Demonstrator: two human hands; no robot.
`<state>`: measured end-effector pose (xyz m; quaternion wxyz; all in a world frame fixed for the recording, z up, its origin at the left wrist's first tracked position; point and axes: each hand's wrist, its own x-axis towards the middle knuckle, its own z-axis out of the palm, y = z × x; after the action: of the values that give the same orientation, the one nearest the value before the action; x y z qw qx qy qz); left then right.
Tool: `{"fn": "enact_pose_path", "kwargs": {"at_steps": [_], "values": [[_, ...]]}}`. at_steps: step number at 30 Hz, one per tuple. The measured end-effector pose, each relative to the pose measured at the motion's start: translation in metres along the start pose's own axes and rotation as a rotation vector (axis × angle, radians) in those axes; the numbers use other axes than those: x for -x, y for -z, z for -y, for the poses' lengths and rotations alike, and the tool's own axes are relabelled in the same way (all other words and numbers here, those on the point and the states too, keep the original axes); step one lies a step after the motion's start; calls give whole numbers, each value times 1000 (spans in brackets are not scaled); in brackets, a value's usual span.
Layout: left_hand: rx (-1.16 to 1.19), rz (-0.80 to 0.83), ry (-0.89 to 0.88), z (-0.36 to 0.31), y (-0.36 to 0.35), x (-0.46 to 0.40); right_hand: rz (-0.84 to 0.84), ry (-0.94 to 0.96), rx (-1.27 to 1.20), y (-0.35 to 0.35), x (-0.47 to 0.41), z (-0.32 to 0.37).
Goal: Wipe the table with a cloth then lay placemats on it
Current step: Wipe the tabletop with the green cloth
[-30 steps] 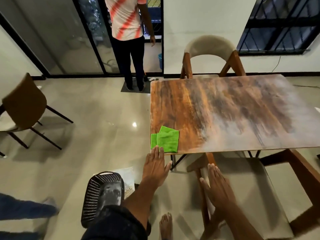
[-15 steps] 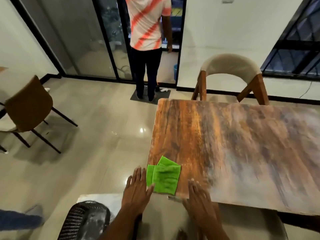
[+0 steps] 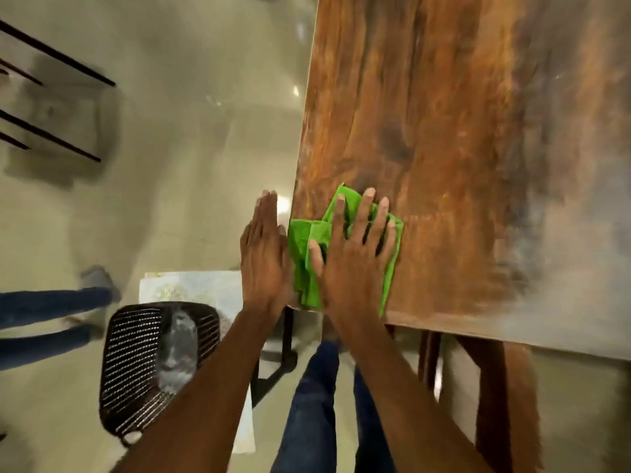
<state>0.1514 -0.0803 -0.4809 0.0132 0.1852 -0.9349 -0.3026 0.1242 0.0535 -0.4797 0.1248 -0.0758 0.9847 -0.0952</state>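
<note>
A folded green cloth (image 3: pixel 302 247) lies on the near left corner of the wooden table (image 3: pixel 444 114), its edge hanging slightly past the corner. My right hand (image 3: pixel 355 261) lies flat on top of the cloth with fingers spread and straight, the thumb against a fold. My left hand (image 3: pixel 264 257) is held straight and edge-on beside the table's left edge, just left of the cloth; I cannot tell whether it touches it. The table's right part looks dull and greyish, the left part glossy brown.
A black mesh basket (image 3: pixel 136 370) stands on the floor at lower left, on a pale patterned sheet (image 3: pixel 205 288). Another person's jeans-clad legs (image 3: pixel 44 308) are at the far left. Dark chair legs (image 3: pixel 51 138) show upper left. A wooden chair frame (image 3: pixel 505 404) sits under the table's near edge.
I have leaned in over the table corner. My right hand moved from the table edge onto the green cloth; my left hand came up beside the cloth.
</note>
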Motion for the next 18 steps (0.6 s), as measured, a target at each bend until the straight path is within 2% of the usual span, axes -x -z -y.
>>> {"fn": "enact_pose_path", "kwargs": {"at_steps": [5,9,11,14,16,18], "values": [[164,-142,108,-1,-12,6,-34,67,-19,-15,8,28],[217,-267,125,-3,-2,-3,-140,136,-4,-9,-62,42],[224,-278,110,-9,3,-9,-213,152,-12,0,-136,54],[235,-243,82,-21,3,-14,-192,140,5,19,-226,59],[243,-230,82,-27,2,-13,-219,117,11,21,-236,53],[250,-234,89,-34,1,-8,-265,130,13,17,-208,45]]}}
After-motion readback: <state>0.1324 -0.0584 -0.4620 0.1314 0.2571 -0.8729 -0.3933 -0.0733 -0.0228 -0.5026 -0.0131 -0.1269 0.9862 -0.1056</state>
